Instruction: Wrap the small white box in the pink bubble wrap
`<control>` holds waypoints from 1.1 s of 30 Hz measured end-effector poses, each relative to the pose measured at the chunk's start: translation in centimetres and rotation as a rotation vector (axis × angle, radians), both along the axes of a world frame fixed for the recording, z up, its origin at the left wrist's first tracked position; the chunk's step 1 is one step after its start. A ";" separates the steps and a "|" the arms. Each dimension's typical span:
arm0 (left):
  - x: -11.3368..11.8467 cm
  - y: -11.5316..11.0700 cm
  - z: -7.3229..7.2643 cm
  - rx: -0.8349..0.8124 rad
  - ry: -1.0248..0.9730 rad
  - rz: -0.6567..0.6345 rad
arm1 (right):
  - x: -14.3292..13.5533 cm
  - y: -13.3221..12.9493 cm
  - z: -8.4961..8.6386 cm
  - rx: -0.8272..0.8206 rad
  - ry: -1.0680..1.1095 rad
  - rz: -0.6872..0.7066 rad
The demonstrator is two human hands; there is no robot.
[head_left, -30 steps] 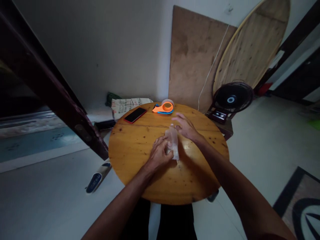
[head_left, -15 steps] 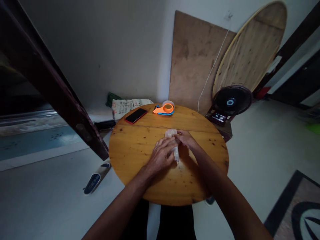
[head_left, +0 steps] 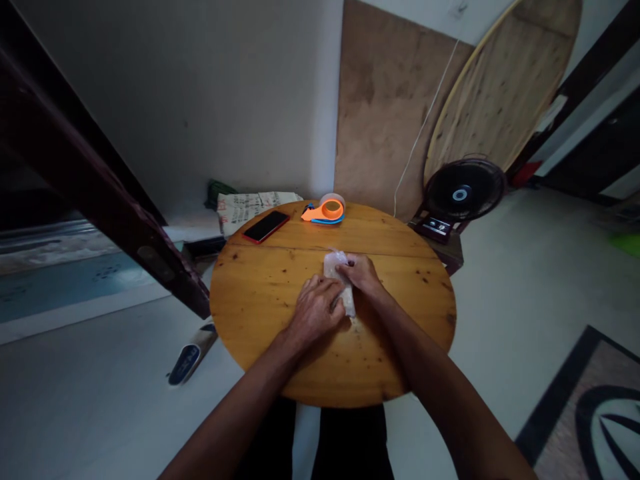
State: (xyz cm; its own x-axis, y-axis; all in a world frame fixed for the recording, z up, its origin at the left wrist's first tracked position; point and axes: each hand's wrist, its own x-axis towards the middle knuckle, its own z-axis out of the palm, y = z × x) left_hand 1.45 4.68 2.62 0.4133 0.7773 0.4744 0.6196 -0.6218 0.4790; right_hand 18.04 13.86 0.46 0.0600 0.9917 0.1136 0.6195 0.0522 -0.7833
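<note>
A narrow packet in whitish, translucent plastic wrap (head_left: 334, 264) lies on the round wooden table (head_left: 260, 300), its long side running away from me. My left hand (head_left: 319, 305) rests over its left side and middle, fingers bent and pressing on it. At the far right end, my right hand (head_left: 361, 272) pinches the wrap's edge between thumb and fingers. Both hands cover part of the packet, and what is inside it cannot be made out.
Toward the table's back edge lie an orange and blue tape dispenser (head_left: 325, 212) and a red-edged phone (head_left: 267, 227). Beyond the right edge stands a dark fan (head_left: 460, 193). A shoe (head_left: 189, 357) is on the floor at left. Boards (head_left: 385, 100) lean on the wall.
My right hand's thumb has moved onto the packet's top near its far end, uncovering more of that end. The left hand stays on it. The whole view has shifted slightly.
</note>
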 end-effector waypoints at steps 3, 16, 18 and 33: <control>0.1 -0.2 0.0 -0.010 0.021 0.047 | 0.0 -0.3 -0.1 0.058 0.034 -0.014; 0.5 -0.3 -0.8 -0.179 -0.154 0.040 | -0.5 -2.9 4.1 -0.051 0.615 0.269; 0.7 -0.5 -1.0 -0.160 -0.184 0.071 | -0.6 -3.7 4.6 0.005 0.518 0.295; 0.2 0.1 -3.3 -0.214 -0.431 0.283 | -0.6 -8.3 3.2 0.180 0.329 0.324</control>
